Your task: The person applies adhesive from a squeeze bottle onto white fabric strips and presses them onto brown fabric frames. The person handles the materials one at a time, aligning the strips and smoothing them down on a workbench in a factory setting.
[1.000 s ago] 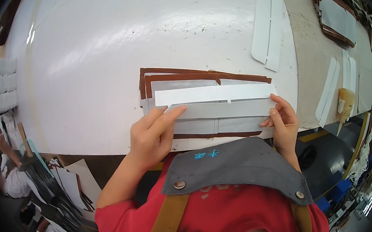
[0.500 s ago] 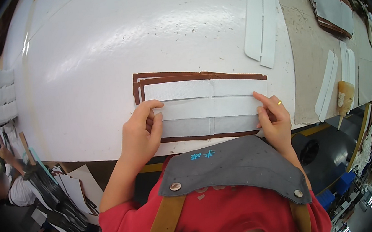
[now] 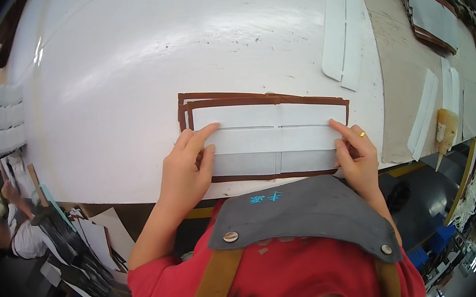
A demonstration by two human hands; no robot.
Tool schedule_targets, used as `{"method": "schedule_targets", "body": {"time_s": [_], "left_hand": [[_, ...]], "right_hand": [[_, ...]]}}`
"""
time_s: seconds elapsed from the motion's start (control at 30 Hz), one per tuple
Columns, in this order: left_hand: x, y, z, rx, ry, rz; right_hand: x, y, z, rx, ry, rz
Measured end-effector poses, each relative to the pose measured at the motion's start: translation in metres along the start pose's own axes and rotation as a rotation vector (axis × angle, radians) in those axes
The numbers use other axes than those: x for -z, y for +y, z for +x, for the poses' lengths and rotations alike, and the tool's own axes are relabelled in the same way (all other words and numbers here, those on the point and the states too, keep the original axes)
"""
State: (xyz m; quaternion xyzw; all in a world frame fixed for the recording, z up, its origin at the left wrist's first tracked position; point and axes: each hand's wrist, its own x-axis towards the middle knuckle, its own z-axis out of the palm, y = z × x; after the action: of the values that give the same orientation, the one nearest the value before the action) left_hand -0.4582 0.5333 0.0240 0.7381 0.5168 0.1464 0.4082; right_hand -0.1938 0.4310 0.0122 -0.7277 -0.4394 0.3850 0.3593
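A brown-edged panel (image 3: 310,161) with a grey-white face lies at the table's near edge, on top of at least one similar brown piece (image 3: 183,98). Across its middle runs a white strip (image 3: 275,139), just below another white band (image 3: 234,115). My left hand (image 3: 186,165) has its index finger stretched onto the seam at the strip's left end, the thumb apart near the lower edge. At the other end, my right hand (image 3: 358,149), with a ring on one finger, touches the same seam with its index fingertip; its thumb rests lower. The remaining fingers of both hands curl inward.
Two long white strips (image 3: 342,31) lie farther right on the white table (image 3: 130,125). Beyond them are a stack of brown-edged panels (image 3: 433,17), narrow white strips (image 3: 422,113) and a yellowish glue bottle (image 3: 444,128). White bundles (image 3: 3,122) sit at left, near another person (image 3: 25,237).
My left index finger has reached slightly farther in and up, onto the seam. My right hand stays at the strip's right end. The whole view has shifted a little.
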Motion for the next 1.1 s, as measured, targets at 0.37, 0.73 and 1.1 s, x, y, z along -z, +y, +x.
{"method": "schedule_targets", "body": {"time_s": [0.37, 0.73, 1.1], "left_hand": [[0.002, -0.002, 0.0, 0.01, -0.002, 0.014], [-0.002, -0.002, -0.004, -0.082, -0.003, 0.341], [-0.005, 0.004, 0.009, -0.204, 0.081, 0.397]], "right_hand": [[0.0, -0.004, 0.0, -0.023, -0.007, -0.011], [0.004, -0.004, 0.001, 0.085, -0.058, -0.181], [0.012, -0.014, 0.032, 0.448, 0.055, -0.402]]}}
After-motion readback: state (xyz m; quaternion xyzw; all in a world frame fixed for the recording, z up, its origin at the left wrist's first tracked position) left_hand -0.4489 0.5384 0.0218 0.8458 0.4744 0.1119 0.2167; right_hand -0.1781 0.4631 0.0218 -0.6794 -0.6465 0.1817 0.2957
